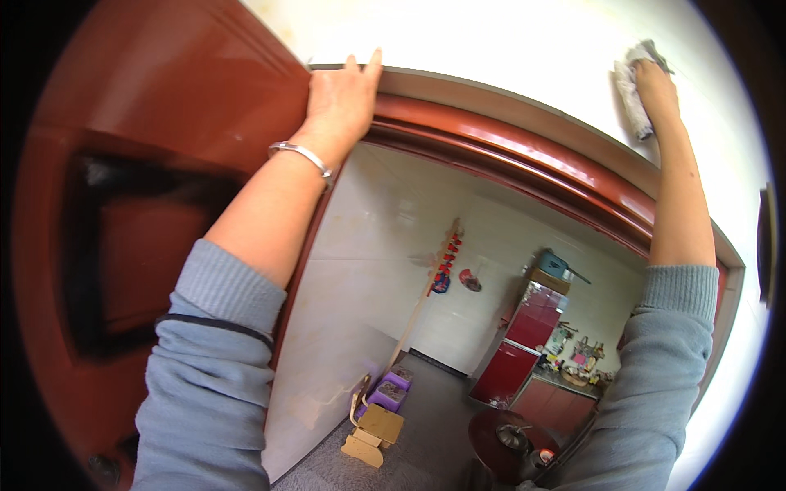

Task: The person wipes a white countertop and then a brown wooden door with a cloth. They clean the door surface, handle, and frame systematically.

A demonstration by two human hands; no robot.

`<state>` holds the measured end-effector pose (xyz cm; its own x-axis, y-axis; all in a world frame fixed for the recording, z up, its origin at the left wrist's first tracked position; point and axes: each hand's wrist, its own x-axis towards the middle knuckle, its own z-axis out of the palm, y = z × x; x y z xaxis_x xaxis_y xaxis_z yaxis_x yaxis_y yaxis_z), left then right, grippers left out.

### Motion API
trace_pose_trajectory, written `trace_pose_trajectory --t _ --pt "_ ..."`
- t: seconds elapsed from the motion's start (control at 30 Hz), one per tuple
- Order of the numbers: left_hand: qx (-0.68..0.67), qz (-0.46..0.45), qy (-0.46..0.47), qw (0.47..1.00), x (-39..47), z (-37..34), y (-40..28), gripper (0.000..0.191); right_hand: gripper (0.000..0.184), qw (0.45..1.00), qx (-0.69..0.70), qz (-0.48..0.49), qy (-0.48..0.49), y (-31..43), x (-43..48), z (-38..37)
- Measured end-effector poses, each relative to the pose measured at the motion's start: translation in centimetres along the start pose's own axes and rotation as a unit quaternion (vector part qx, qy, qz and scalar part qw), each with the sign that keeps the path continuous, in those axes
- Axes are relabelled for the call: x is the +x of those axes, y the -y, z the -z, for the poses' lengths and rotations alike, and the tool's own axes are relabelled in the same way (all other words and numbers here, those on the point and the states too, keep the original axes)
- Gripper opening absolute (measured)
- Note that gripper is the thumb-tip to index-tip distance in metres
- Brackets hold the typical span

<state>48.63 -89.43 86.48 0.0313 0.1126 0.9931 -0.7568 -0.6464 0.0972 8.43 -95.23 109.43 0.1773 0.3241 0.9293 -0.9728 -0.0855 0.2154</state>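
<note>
My left hand (345,101) rests on the top ledge of the reddish-brown door frame (491,135), near its left corner, with two fingers pointing up. A silver bracelet circles that wrist. At the upper right, my right hand (657,89) grips a whitish-grey cloth (630,101) against the glossy white wall (491,37) above the frame. The cloth is bunched, and part of it hangs below the fingers.
A reddish-brown door (245,92) stands at the left. Through the doorway are a wooden stool (381,423), purple stools (390,394), a long pole (424,294), a dark red refrigerator (522,344), a round table (491,439) and a cluttered counter (565,380).
</note>
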Motion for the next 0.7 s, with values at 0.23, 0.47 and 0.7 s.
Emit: trace_pose_trajectory --t 0.23,0.47,0.7 --pt "-0.259 -0.055 -0.159 0.951 2.7 3.4 -9.0 0.049 0.039 0.991 0.129 0.019 0.011 1.5 -1.4 0.9" --pt "-0.389 -0.042 -0.252 0.885 3.3 6.7 -17.4 0.062 0.024 0.917 0.017 0.387 -0.095 9.4 -4.5 1.2" --pt "-0.353 -0.020 -0.273 0.895 3.5 6.3 -17.6 0.064 0.041 0.998 0.052 0.045 0.005 -10.9 -2.4 1.0"
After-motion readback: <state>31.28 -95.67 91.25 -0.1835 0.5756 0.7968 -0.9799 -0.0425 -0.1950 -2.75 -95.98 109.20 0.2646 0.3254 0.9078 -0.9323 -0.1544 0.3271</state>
